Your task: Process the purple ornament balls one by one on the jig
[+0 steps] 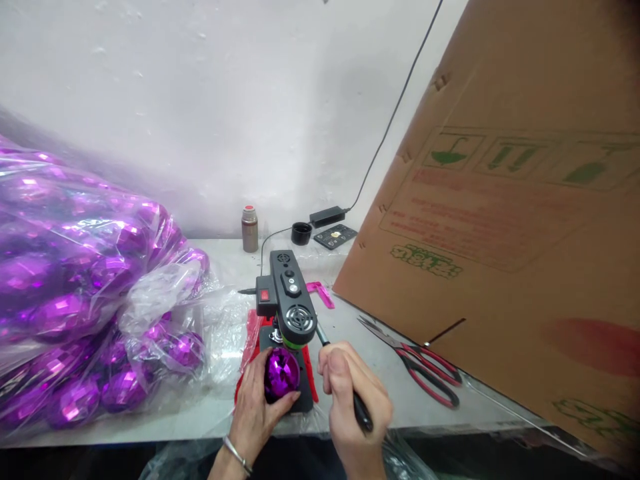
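Note:
My left hand [255, 400] is closed around a shiny purple faceted ball ornament [283, 373], thumb on its near side and fingers on its left. The ball sits just below the head of a small black press machine [294, 293], over its dark base. My right hand [353, 393] is wrapped round the black-handled lever [362, 412] at the machine's right side; its metal rod runs up to the machine. Red material [251, 347] lies under the base. Whether the ball touches the press head is hard to tell.
A clear plastic bag full of purple balls [100, 280] fills the left. Red-handled scissors [425, 367] lie beside a large cardboard box [500, 233] on the right. Behind stand a flask [249, 230], a black cup [301, 233] and a power adapter [327, 216]. A pink piece [323, 293] lies near the machine.

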Demonstrator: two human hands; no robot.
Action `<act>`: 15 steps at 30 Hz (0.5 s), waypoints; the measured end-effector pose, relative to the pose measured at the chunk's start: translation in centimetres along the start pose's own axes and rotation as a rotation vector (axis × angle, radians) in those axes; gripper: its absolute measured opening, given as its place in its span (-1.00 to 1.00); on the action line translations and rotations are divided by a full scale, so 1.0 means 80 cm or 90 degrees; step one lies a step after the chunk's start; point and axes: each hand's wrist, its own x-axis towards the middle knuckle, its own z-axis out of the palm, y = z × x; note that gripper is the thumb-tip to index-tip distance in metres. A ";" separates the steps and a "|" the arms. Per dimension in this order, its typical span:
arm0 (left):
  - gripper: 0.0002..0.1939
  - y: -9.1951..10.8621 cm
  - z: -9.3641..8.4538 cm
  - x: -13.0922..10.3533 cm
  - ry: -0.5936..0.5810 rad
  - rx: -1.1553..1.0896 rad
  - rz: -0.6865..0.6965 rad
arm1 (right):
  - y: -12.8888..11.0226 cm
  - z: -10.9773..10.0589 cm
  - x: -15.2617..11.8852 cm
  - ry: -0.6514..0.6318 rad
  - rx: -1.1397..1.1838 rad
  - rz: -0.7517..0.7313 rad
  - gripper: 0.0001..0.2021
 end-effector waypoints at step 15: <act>-0.21 0.012 -0.024 0.027 -0.083 -0.079 -0.118 | -0.001 0.002 0.000 0.016 0.000 -0.001 -0.66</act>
